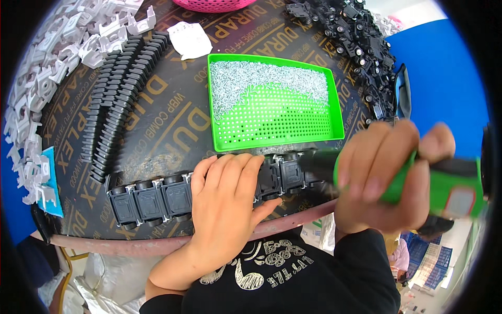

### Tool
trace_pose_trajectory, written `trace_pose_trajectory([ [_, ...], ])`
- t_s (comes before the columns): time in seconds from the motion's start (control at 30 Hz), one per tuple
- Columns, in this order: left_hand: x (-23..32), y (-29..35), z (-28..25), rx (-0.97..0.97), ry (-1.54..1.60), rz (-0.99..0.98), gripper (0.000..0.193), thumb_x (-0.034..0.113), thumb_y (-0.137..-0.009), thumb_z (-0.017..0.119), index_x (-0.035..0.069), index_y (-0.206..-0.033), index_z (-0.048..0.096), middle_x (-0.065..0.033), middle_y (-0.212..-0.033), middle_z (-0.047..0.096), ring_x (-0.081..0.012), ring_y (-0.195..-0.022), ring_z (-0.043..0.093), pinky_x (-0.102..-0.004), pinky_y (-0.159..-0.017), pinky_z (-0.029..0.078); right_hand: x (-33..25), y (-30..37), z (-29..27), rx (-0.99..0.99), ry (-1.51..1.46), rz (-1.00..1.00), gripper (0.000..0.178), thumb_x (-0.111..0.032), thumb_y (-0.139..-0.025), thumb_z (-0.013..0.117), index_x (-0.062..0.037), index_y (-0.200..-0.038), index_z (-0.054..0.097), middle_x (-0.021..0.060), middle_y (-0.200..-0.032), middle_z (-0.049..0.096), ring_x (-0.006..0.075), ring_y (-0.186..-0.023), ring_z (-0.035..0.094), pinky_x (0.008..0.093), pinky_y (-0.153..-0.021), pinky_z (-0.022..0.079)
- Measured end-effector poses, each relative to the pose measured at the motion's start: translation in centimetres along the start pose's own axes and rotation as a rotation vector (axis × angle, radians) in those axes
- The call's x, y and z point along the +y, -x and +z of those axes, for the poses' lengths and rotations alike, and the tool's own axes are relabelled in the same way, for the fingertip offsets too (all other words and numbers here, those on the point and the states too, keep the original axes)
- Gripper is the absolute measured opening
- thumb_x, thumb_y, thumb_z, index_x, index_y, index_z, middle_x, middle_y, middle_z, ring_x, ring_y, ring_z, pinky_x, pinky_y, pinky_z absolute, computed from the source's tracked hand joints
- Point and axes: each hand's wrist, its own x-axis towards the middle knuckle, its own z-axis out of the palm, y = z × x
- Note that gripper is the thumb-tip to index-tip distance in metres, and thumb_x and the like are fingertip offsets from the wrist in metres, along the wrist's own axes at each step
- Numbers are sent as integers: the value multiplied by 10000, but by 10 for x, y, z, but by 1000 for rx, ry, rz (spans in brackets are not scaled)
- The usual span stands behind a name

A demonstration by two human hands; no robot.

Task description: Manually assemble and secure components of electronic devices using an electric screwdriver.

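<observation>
A row of black toy car chassis (177, 199) with wheels runs along the table's near edge. My left hand (224, 201) is closed over the middle of this row, fingers at the far side and thumb at the near side, hiding the pieces beneath. In my right hand (387, 178) is a green and black power screwdriver (454, 180), gripped round its body and slightly blurred. Its dark front end is over the right end of the row; the tip cannot be made out. Just beyond the row, a green perforated basket (213, 118) contains many small silvery screws (282, 76).
Two long stacks of black ribbed parts (123, 89) lie left of the basket. Grey-white plastic parts (57, 63) are heaped at the far left, and black wheeled pieces (361, 52) at the far right. A crumpled white paper (190, 40) and pink basket (214, 4) are at the back.
</observation>
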Motion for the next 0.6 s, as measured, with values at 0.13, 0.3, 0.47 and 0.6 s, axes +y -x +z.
trace_pose_trajectory([
  [0.13, -9, 7, 0, -16, -24, -42, 643, 267, -667, 805, 18, -1203, 551, -98, -1162, 570, -262, -1109, 516, -454, -1027, 333, 1, 15, 23, -69, -4, 203, 279, -163, -942, 594, -102, -1098, 371, 66, -670, 537, 166, -489, 505, 310, -473, 469],
  [0.3, -7, 5, 2, -2, -19, -13, 638, 274, -669, 800, 19, -1199, 552, -95, -1160, 570, -262, -1107, 517, -454, -1026, 333, 22, 20, 15, -130, 74, 104, 302, -115, -920, 606, -76, -1110, 375, 73, -656, 539, 167, -475, 511, 308, -443, 450],
  [0.47, -7, 5, 1, -1, 4, -4, 629, 275, -669, 797, 18, -1191, 557, -94, -1156, 571, -263, -1106, 519, -456, -1026, 331, 34, 19, 16, -237, 13, 76, 302, -42, -870, 639, -44, -1079, 421, 80, -660, 543, 158, -462, 496, 310, -420, 424],
  [0.6, -8, 7, 3, 16, -42, -12, 624, 303, -683, 784, 16, -1190, 559, -95, -1140, 571, -260, -1086, 523, -455, -1020, 331, 27, 18, 19, -239, 181, 168, 283, -58, -894, 630, -64, -1055, 397, 84, -655, 542, 158, -484, 480, 312, -457, 444],
])
